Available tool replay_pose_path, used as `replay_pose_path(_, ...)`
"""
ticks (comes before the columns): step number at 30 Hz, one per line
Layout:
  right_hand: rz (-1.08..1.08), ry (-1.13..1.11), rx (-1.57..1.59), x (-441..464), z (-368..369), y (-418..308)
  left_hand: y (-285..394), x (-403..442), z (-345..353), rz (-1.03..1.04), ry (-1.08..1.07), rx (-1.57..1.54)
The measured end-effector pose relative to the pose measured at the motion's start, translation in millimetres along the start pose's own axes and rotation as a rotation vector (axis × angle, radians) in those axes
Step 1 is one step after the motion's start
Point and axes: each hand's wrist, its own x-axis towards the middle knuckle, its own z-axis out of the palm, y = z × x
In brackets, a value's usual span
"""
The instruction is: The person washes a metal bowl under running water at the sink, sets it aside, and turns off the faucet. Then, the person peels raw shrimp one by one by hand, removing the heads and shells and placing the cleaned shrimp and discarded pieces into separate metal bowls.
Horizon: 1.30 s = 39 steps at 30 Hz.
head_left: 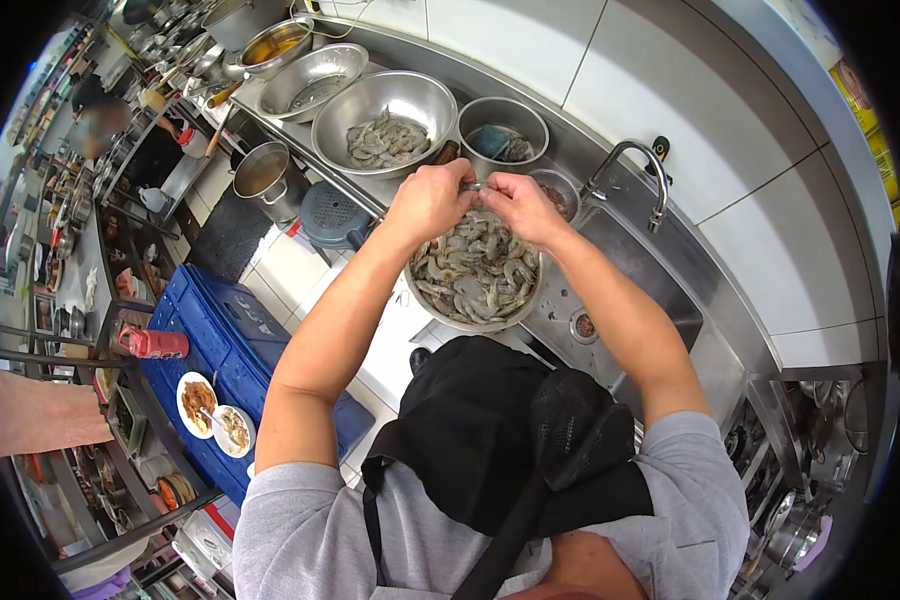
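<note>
A single grey shrimp (pixel 479 186) is pinched between my left hand (pixel 434 200) and my right hand (pixel 526 208), the fingers of both closed around it. My fingertips hide most of it. Right below is a large bowl (pixel 500 325) heaped with raw grey shrimp (pixel 475 265). Beyond my left hand, a wide steel bowl (pixel 370 95) holds a smaller pile of shrimp (pixel 385 140). Just past my right hand sits a small bowl (pixel 572 188) with reddish-brown bits in it, partly covered by the hand.
A steel pot (pixel 478 118) containing a blue-green item stands behind my hands. To the right are a curved faucet (pixel 658 205) and a sink (pixel 625 270) with scraps by its drain (pixel 583 325). A blue cooler (pixel 205 310) carrying plates of food stands left. Another person is farther back.
</note>
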Motion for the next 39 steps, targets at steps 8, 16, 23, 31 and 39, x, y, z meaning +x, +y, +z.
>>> replay_pose_path(8,-0.051,0.072,-0.185,7,-28,60,-29,3,-17,-0.072,0.045,-0.183)
replay_pose_path(16,-0.117,0.204,-0.709,-10,-43,67,-25,2,-30,-0.083,-0.025,-0.193)
replay_pose_path(23,-0.323,0.304,-0.353,-1,-11,-32,-24,10,-13,-0.15,-0.045,-0.464)
replay_pose_path(31,-0.164,0.197,-0.254,2,2,-24,-32,10,-3,-0.142,-0.007,-0.498)
replay_pose_path(39,-0.153,0.213,-0.118,7,8,-17,-31,10,2,-0.108,-0.037,-0.605)
